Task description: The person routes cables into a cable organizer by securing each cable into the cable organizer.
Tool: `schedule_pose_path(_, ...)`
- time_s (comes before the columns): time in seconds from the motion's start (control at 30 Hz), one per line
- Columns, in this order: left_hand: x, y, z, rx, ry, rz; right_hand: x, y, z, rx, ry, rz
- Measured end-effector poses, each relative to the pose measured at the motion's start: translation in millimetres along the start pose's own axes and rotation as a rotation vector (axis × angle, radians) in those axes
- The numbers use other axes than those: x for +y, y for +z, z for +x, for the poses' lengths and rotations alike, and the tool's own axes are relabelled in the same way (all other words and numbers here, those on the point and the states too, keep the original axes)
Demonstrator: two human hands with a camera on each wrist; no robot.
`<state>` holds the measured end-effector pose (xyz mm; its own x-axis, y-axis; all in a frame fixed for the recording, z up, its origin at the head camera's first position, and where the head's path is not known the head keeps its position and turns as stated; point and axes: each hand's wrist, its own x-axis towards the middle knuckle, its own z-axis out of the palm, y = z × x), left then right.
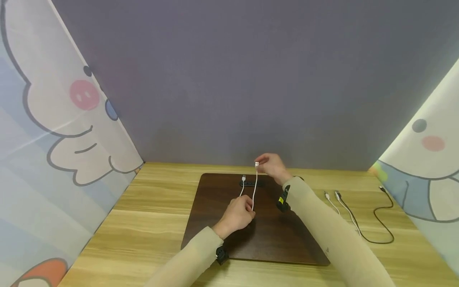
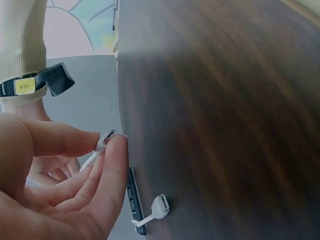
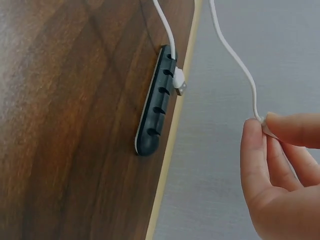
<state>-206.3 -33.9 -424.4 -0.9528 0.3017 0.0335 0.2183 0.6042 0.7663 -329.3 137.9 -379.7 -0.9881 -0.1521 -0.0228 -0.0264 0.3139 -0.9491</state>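
A white USB cable runs between my two hands above a dark brown board. My left hand pinches its small oval-ended plug between thumb and finger. Farther back and higher, my right hand grips the other end between thumb and fingertips, at the USB-A plug. Beyond the left hand, a black cable holder with several slots lies at the board's far edge. Another white cable sits at one end of that holder, its USB-A plug poking out past it.
The dark board lies on a light wooden table. To the right are white cables and a black cable. A grey panel stands behind the table, with cartoon-printed sheets at both sides.
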Motion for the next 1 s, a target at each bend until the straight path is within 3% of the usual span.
schedule_pose_path(0.5, 0.5, 1.5, -2.2, 0.016, -0.062, 0.171, 17.8, 28.3, 14.4, -0.026, -0.03, -0.096)
schedule_pose_path(0.73, 2.6, 0.6, -1.5, -0.008, -0.101, 0.186, 23.6, 34.5, 15.9, 0.005, -0.029, -0.194)
schedule_pose_path(1.0, -1.9, -1.0, -2.4, 0.01, -0.097, 0.216, 30.7, 44.7, 21.5, 0.018, -0.03, -0.284)
